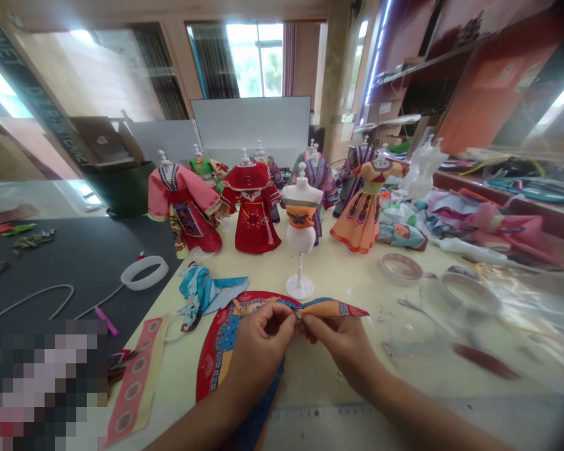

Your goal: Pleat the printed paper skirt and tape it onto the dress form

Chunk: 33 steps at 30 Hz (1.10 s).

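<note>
My left hand (pixel 265 335) and my right hand (pixel 335 341) meet over the table, thumbs and fingers pinched on the same patterned fabric (pixel 211 351). The cloth is red-bordered with blue and orange patches, and it spreads out under my left hand and forearm. One narrow folded end points right past my right fingers. Just behind my hands stands a small white mannequin (pixel 302 241) on a round base, with an orange and grey band around its chest. A crumpled light-blue cloth (pixel 199 291) lies to the left of the fabric.
Several dressed doll mannequins stand behind, including one in a red dress (pixel 257 219) and one in an orange dress (pixel 364 207). Tape rolls (pixel 401 267) and a knife-like tool (pixel 486 361) lie right. A transparent ruler (pixel 357 413) lies in front; a pink patterned strip (pixel 136 382) is left.
</note>
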### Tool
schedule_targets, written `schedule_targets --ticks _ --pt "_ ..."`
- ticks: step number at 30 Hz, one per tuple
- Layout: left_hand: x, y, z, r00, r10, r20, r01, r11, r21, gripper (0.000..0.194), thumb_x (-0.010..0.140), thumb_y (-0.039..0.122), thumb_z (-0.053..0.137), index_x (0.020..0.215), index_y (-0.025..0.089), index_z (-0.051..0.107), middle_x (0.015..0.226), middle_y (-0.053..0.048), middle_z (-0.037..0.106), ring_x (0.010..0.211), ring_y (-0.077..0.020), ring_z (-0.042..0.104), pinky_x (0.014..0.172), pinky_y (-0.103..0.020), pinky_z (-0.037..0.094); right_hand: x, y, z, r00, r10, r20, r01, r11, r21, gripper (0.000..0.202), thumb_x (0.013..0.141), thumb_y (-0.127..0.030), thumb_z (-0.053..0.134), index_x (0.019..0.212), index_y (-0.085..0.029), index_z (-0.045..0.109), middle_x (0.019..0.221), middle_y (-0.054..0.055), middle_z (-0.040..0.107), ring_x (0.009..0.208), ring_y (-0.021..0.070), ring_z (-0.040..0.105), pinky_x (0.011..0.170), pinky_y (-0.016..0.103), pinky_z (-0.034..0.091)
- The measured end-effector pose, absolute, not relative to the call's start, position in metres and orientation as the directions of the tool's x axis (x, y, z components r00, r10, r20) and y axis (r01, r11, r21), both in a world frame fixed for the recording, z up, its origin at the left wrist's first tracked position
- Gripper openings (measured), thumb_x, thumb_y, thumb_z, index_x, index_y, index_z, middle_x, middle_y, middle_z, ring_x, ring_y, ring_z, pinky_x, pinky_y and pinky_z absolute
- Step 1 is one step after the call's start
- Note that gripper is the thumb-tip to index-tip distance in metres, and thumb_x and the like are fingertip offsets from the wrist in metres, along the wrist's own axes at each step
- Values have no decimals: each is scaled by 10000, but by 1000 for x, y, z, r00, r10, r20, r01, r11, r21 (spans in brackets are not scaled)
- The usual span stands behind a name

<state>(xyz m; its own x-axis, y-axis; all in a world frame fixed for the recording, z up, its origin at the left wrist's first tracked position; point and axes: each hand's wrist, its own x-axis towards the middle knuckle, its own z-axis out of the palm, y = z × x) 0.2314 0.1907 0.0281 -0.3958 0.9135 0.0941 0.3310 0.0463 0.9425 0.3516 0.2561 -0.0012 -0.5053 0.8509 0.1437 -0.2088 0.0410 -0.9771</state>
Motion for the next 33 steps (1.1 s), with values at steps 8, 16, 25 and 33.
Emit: schedule_targets --ticks 8,16,25,33 --pt "233 188 23 -383 877 289 546 -38 837 96 770 192 569 701 196 637 717 -1 686 689 -149 634 629 -235 495 352 255 1 -528 828 187 -205 90 -975 120 780 -284 644 742 -173 671 639 15 617 602 159 587 564 263 502" --pt "231 188 20 -317 843 434 668 -126 733 119 798 170 566 706 202 634 739 -1 689 701 -144 632 658 -254 491 352 254 2 -531 828 181 -246 55 -968 124 786 -287 658 744 -171 670 619 6 611 593 153 588 569 258 494" --pt "230 187 20 -264 814 518 730 -183 659 93 797 157 578 729 200 623 792 -8 691 774 -148 630 701 -250 488 354 256 -5 -500 845 190 -231 81 -970 111 786 -260 637 821 -170 690 643 7 631 632 159 612 614 263 517" --pt "230 187 19 -340 816 467 701 -111 704 77 793 175 553 751 196 614 780 -18 681 729 -157 630 673 -272 500 352 251 -11 -432 833 347 -69 353 -933 123 814 -245 597 882 -202 690 779 40 673 708 207 642 711 371 550"
